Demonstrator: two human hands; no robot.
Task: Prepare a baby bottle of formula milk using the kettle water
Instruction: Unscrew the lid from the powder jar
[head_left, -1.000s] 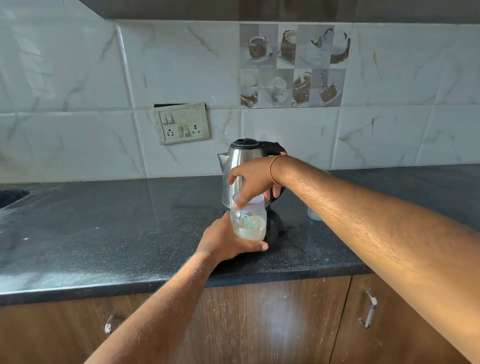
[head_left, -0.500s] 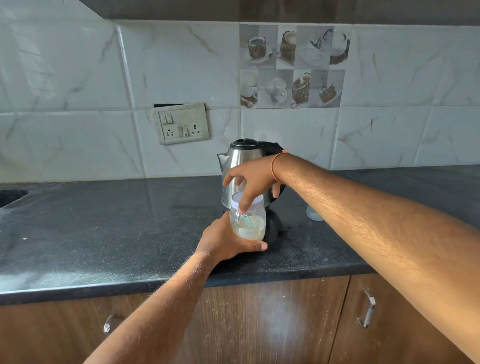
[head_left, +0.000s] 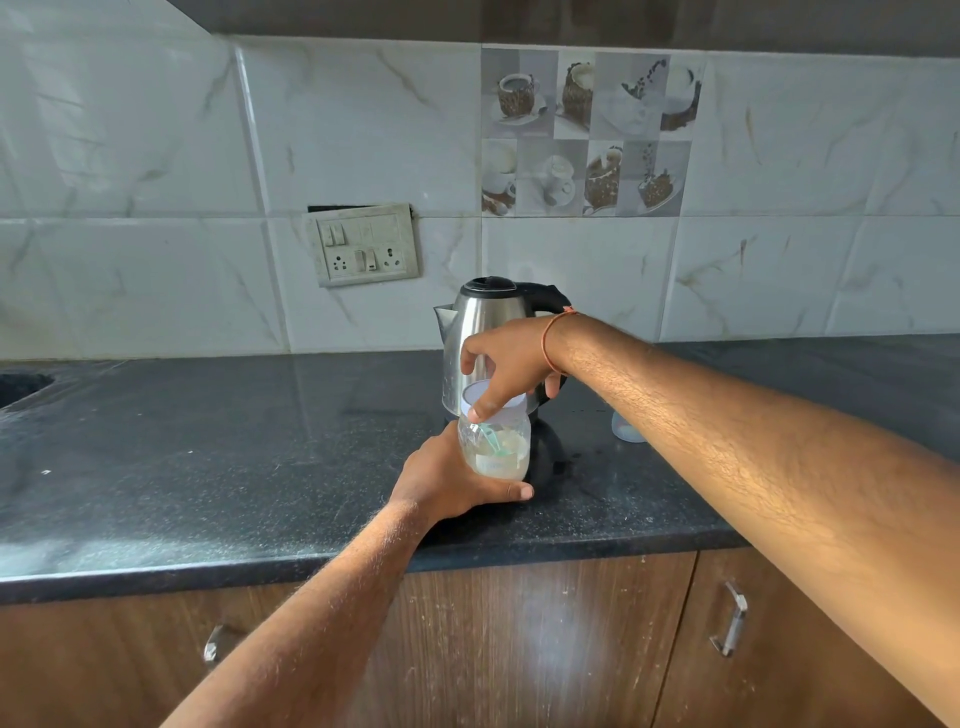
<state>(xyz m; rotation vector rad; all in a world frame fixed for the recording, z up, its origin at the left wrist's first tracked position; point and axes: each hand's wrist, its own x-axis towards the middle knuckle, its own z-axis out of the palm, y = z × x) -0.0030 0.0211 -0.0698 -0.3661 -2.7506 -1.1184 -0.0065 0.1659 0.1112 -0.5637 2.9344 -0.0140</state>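
Observation:
A small clear jar (head_left: 496, 449) of pale formula powder, with a green scoop (head_left: 492, 439) inside, stands on the black counter (head_left: 208, 441) near the front edge. My left hand (head_left: 441, 478) grips the jar's lower body from the left. From above, my right hand (head_left: 506, 358) grips the white lid (head_left: 514, 402) on the jar's mouth, fingertips curled over its rim. Right behind the jar is a steel kettle (head_left: 480, 317) with a black lid and handle, its base hidden by the jar.
A small clear plastic piece (head_left: 627, 430) stands on the counter to the right, partly hidden by my right forearm. A switchboard (head_left: 366, 244) is on the tiled wall. A sink edge (head_left: 21, 387) shows far left. Wooden cabinets with metal handles (head_left: 732, 618) are below.
My right hand has shifted on the lid, its fingers turning so that more of the white lid shows. The left hand and the jar have stayed in place.

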